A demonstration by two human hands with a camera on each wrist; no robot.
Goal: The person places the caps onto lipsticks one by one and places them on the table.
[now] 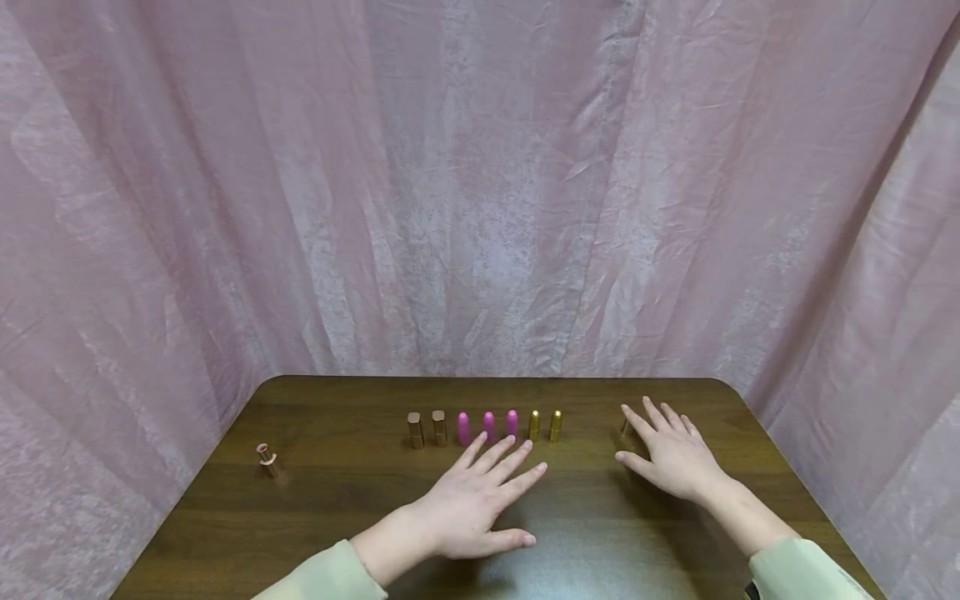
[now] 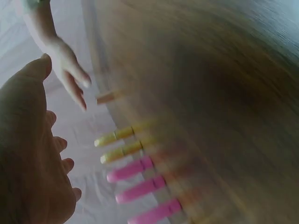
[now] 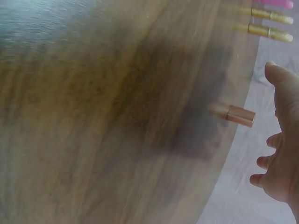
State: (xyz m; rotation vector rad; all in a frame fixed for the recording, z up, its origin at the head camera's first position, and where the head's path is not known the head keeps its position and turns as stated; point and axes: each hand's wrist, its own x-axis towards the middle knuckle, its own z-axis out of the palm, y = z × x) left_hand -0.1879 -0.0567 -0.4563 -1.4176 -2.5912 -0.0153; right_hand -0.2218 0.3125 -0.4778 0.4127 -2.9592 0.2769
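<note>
Lipstick tubes stand upright in a row: two rose-gold tubes [image 1: 439, 428], three pink tubes [image 1: 462, 428] with rounded tops and two gold tubes [image 1: 555, 426]. My left hand [image 1: 480, 507] is spread palm down in front of the row, and its fingertips overlap the pink tubes in the head view. At right, my right hand [image 1: 675, 454] has its fingers spread beside a short rose-gold piece [image 3: 241, 115], perhaps a lipstick cap, partly hidden by that hand in the head view. Far to the left stands an uncapped rose-gold lipstick base [image 1: 268, 459]. Both hands hold nothing.
Everything stands on a dark brown wooden table [image 1: 337, 500] with rounded back corners. Pink velvet curtains [image 1: 480, 208] hang behind it and along both sides. Light-green sleeves [image 1: 330, 575] cover the forearms.
</note>
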